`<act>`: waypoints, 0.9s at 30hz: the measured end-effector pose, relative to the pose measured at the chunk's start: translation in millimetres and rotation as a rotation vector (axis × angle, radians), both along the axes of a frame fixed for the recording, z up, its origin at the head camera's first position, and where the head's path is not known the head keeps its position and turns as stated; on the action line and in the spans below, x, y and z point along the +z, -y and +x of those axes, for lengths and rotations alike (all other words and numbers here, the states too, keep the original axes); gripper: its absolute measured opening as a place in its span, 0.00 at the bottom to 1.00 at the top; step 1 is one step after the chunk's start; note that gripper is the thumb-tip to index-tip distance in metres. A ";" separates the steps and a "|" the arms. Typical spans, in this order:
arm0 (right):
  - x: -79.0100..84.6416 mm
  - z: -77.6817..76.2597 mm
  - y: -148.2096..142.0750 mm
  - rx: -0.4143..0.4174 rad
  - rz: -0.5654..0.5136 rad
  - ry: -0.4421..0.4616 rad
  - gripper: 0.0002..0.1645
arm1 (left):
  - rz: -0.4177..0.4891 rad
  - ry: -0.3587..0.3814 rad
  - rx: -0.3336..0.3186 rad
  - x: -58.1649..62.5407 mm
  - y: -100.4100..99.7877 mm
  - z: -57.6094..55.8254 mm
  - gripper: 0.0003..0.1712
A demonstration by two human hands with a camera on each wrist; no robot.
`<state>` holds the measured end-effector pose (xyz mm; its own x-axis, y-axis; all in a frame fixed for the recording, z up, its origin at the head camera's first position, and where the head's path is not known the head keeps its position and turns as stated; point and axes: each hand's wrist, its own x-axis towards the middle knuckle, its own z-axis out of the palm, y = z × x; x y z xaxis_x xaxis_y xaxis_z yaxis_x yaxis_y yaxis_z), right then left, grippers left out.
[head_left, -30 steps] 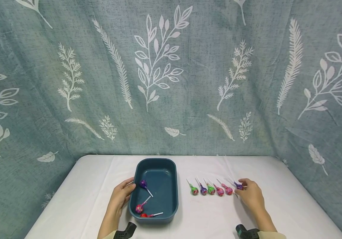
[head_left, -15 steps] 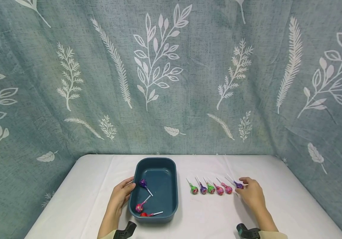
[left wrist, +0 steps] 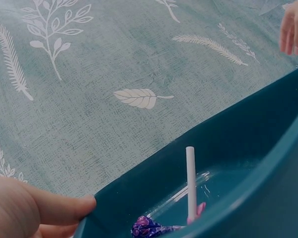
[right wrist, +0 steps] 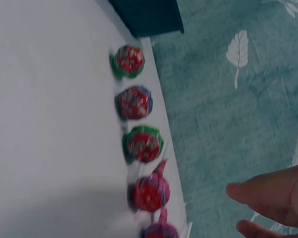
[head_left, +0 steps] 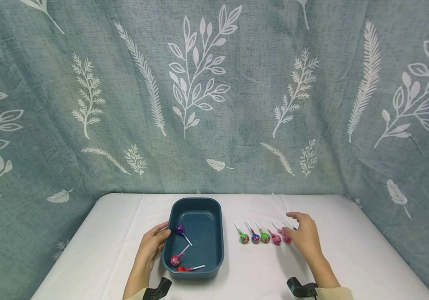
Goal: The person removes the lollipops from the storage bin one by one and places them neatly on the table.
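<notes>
My left hand [head_left: 153, 245] holds the left side of a dark teal tub [head_left: 220, 246], its thumb [left wrist: 72, 208] on the rim. Inside the tub lie a purple lollipop [head_left: 179, 229], a pink one [head_left: 175, 260] and a red one [head_left: 181, 269]. My right hand [head_left: 307, 236] hovers at the right end of a row of lollipops, thumb and finger apart, nothing seen between them in the right wrist view. The row holds green [head_left: 244, 238], purple [head_left: 255, 238], green [head_left: 265, 238] and pink lollipops [head_left: 276, 239]. White sticks with purple wrapping [head_left: 294, 227] show behind the right hand, their heads hidden.
A white cloth covers the table [head_left: 252, 271]. A green-grey curtain [head_left: 252, 166] with white leaf prints hangs close behind its far edge and along both sides. The tub stands left of the lollipop row, with a strip of cloth between.
My right hand has come away from the rightmost purple lollipop, moving left and slightly up. Its fingers now overlap the last pink lollipop in view. Left hand and tub stay put.
</notes>
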<state>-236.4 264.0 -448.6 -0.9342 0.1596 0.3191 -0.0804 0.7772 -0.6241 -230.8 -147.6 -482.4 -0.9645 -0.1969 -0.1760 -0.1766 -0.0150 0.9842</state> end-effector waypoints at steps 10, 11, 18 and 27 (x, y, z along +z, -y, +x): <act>14.1 -13.2 48.5 0.168 0.014 -0.061 0.25 | 0.021 -0.005 -0.003 0.2 0.4 1.5 0.25; 15.9 -14.8 54.1 0.187 0.017 -0.064 0.25 | 0.023 -0.005 -0.004 0.0 0.2 1.5 0.25; 33.0 -21.8 97.5 0.300 0.065 -0.098 0.24 | 0.021 -0.011 -0.005 -0.2 -1.1 2.4 0.24; 51.9 -17.0 153.6 0.531 0.148 -0.103 0.23 | 0.008 -0.019 -0.003 -0.6 -0.6 4.4 0.24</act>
